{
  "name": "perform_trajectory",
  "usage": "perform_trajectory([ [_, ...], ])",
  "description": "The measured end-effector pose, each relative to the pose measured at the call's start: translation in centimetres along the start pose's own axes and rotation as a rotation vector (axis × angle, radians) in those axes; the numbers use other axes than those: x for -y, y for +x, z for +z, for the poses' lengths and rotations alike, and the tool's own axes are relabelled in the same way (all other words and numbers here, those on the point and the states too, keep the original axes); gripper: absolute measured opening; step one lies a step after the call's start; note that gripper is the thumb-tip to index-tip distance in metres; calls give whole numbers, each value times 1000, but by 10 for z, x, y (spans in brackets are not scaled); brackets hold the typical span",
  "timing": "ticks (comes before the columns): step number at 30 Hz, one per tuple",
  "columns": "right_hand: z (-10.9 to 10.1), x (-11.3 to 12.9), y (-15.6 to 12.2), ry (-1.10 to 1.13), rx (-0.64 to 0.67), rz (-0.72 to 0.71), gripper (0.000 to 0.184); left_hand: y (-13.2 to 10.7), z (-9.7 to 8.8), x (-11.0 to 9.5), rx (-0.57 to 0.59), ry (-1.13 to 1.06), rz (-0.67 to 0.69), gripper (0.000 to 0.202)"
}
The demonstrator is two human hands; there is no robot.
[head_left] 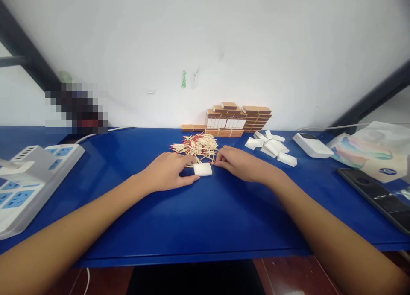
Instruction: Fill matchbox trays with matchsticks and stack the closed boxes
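A small white matchbox tray (203, 169) lies on the blue table (205, 218), just in front of a loose pile of red-tipped matches (196, 146). My left hand (167, 172) rests beside the tray on its left, thumb and fingers curled against its edge. My right hand (241, 162) lies to the tray's right, fingers pinched together on matches at the pile's near edge. Whether the tray holds any matches is hidden from here.
Stacked brown matchboxes (238, 118) stand against the wall. Several empty white trays (272, 149) lie right of the pile, then a white device (312, 144), a tissue pack (368, 152) and a dark phone (378, 197). A power strip (28, 175) sits at left.
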State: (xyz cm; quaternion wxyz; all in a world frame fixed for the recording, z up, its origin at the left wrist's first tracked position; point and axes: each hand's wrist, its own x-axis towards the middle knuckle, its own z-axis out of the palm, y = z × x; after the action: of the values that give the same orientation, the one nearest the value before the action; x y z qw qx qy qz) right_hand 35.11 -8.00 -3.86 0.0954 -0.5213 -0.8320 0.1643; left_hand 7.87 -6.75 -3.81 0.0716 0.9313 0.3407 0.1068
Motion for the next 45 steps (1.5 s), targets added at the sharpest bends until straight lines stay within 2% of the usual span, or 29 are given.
perform_trajectory([
  [5, 3, -4, 1, -77, 7, 36, 17, 0, 0, 3, -8, -9, 17, 37],
  [9, 0, -6, 1, -70, -50, 57, 14, 0, 0, 5, -9, 17, -6, 38],
  [15, -6, 2, -5, 9, -195, -61, 13, 2, -1, 3, -17, 12, -48, 39],
  [19, -6, 16, -10, 79, -162, -113, 14, 1, -1, 1, -14, 7, -65, 38],
  [24, 2, 29, -10, 30, -102, -132, 12, 0, 2, -2, -17, -19, -48, 37],
  [31, 10, 33, -10, -32, -60, -144, 10, 0, 5, -3, -39, -38, -12, 37],
  [37, 12, 34, -9, 22, -79, -201, 16, -1, 2, -6, -31, -36, 14, 31],
  [45, 12, 36, -9, 72, -90, -253, 12, -1, 4, -5, -45, -35, 25, 30],
])
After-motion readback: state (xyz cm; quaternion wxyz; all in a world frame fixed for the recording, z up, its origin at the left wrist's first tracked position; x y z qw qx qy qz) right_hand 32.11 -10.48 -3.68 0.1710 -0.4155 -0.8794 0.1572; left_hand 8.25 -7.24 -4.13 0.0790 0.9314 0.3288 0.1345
